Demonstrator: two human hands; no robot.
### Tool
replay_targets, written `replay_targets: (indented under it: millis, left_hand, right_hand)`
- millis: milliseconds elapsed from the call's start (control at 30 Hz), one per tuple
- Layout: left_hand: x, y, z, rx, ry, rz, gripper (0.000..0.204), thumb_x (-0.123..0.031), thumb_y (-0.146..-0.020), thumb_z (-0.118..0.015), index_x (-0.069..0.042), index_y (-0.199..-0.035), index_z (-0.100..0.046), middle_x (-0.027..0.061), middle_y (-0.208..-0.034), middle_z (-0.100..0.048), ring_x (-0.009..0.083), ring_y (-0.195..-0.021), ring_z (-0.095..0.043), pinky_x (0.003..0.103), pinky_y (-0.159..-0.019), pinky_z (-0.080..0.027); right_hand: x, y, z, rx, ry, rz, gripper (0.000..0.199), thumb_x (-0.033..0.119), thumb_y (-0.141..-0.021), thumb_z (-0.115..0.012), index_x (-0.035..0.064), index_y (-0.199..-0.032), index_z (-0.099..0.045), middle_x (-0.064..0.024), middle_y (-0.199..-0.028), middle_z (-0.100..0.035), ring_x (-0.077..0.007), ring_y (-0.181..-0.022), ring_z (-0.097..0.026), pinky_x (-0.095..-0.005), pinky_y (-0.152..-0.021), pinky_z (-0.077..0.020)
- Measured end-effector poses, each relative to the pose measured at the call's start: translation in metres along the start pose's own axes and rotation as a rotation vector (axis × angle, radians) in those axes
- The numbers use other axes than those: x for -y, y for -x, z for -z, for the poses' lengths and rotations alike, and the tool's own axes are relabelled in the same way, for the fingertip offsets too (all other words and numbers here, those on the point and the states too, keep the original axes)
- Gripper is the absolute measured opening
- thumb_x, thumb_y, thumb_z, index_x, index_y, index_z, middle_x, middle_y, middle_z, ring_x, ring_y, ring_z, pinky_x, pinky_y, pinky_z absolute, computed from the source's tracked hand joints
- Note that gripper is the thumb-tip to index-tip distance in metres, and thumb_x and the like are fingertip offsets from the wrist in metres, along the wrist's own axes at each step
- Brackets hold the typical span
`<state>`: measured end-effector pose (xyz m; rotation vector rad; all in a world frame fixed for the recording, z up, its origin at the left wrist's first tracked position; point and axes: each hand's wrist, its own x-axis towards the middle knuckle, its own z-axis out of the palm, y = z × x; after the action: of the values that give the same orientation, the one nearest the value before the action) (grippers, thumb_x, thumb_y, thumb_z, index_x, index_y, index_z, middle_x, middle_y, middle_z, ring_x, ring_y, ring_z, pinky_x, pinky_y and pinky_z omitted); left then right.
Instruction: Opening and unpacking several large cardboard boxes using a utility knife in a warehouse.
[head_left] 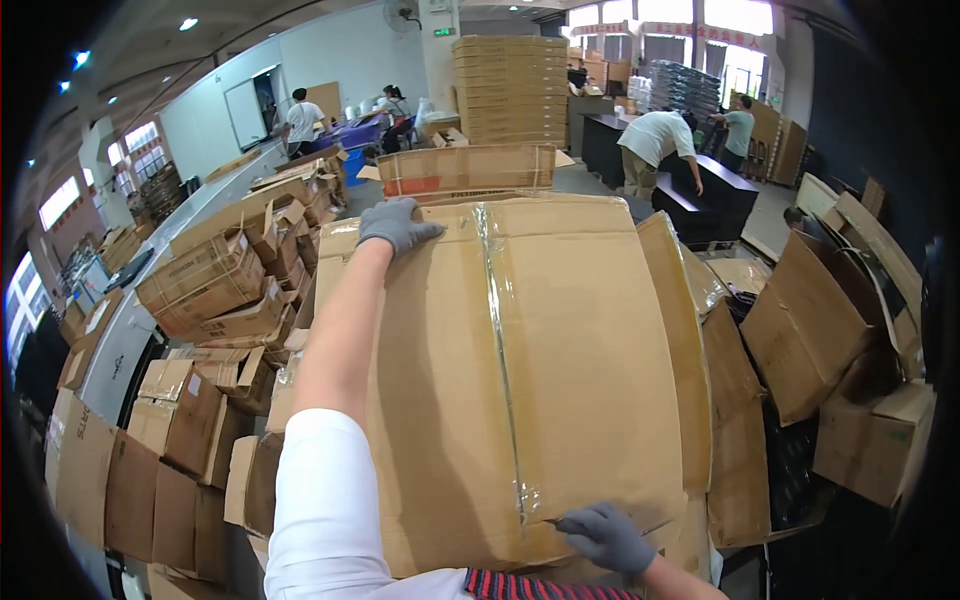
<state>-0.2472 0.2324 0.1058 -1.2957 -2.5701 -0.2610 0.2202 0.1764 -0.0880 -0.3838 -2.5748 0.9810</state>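
A large flat cardboard box (600, 330) fills the middle in front of me. Clear tape (492, 290) runs down its centre seam, and a narrow dark gap shows along it. My left hand (400, 228), in a grey glove, grips the box's far left edge, thumb spread on the top face and fingers over the edge. Low on the right, near the seam's near end, my grey-gloved right hand (605, 537) is closed round a thin tool (552, 521) with a dark tip. The tip is beside the tape; most of the tool is hidden in the hand.
Used cartons (200, 285) pile up on the left, and folded cardboard (805, 330) leans on the right. An opened carton (468, 172) stands beyond the box, before a tall stack of flat cartons (510, 90). A person (655, 150) bends over black furniture (715, 195) at back right.
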Motion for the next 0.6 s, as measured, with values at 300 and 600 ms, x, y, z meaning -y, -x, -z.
replay_targets:
  millis: [300,600]
  left_hand:
    - [-0.006,0.032,0.057,-0.032,0.08,-0.073,0.06,-0.054,-0.057,-0.073,-0.009,-0.095,-0.061,0.0146,-0.098,-0.061,0.0275,-0.093,-0.057,0.035,-0.081,-0.044]
    - [-0.02,0.1,0.116,-0.167,0.07,-0.207,0.047,-0.046,-0.057,-0.075,-0.01,-0.083,-0.062,0.0109,-0.082,-0.064,0.0279,-0.08,-0.061,0.035,-0.072,-0.047]
  right_hand:
    - [-0.025,-0.047,0.096,0.32,-0.665,-0.33,0.038,0.013,-0.087,-0.055,0.0032,-0.123,-0.048,-0.0081,-0.113,-0.057,-0.0161,-0.105,-0.053,-0.0304,-0.093,-0.0411]
    - [0.122,-0.307,0.229,-0.047,0.128,0.398,0.028,0.015,-0.074,-0.063,0.0024,-0.1,-0.061,-0.0072,-0.085,-0.063,-0.0139,-0.077,-0.056,-0.0258,-0.074,-0.0443]
